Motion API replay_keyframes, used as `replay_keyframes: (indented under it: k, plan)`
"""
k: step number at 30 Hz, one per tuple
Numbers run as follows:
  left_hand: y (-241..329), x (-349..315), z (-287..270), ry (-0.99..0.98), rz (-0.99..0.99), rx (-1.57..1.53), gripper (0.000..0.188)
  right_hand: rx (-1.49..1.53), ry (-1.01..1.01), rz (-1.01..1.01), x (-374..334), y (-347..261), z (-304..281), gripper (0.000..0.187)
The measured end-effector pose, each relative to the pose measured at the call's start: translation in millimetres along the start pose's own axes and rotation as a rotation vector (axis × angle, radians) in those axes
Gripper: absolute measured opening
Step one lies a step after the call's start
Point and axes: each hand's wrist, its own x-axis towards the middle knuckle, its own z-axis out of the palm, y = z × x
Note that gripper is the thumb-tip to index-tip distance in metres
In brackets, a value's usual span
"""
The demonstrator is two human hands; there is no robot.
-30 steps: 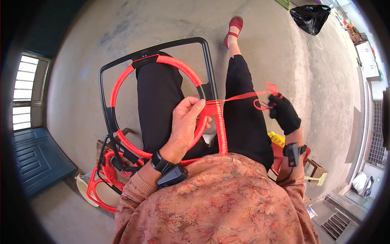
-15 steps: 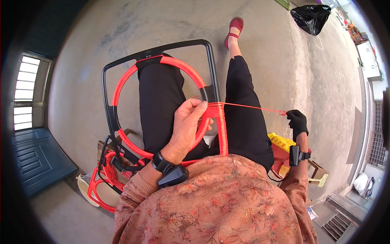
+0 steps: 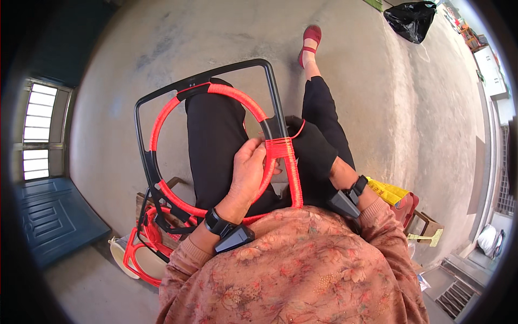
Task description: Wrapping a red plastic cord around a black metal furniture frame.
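Observation:
A black frame (image 3: 141, 127) with a ring inside it lies across my lap. Red cord (image 3: 237, 93) is wound tightly round stretches of the ring, with bare black gaps between. More cord wraps the joint (image 3: 279, 147) where ring and side bar meet. My bare left hand (image 3: 248, 168) is closed on the ring's right side, next to that joint. In a black glove, my right hand (image 3: 314, 147) is just right of the side bar, its fingertips partly hidden behind the frame. A loose loop of cord curves from the joint up to the glove.
Another red-wrapped frame (image 3: 135, 254) leans at my left beside a pale round container (image 3: 116, 256). At my right are a yellow bag (image 3: 387, 190) and a cardboard box (image 3: 429, 229). A black plastic bag (image 3: 410, 21) sits on the concrete floor at the far right.
My right hand has come in from the far right to the frame's side bar. The cord, stretched taut before, is now a slack loop. The frame has tilted slightly to the left.

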Motion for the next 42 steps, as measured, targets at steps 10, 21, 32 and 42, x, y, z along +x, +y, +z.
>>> replay_keyframes:
  k: [10, 21, 32, 42]
  plan:
    - [-7.0, -0.9, -2.5, 0.244, 0.466, 0.178, 0.009, -0.448, 0.195, -0.434, -6.3, -20.9, -0.4, 0.022]
    - [1.4, -2.0, 2.8, 0.221, 0.561, 0.398, 0.019, -0.201, 0.231, -0.089, -14.1, -22.1, -46.0, 0.02]
    - [5.4, 0.2, -1.7, -0.009, 0.093, 0.003, 0.024, 1.273, 0.229, -0.382, -28.6, 19.5, -71.0, 0.016]
    - [7.3, 3.0, -4.2, -0.034, -0.021, -0.105, 0.017, 1.105, 0.257, -0.325, -28.8, 63.9, -91.7, 0.018]
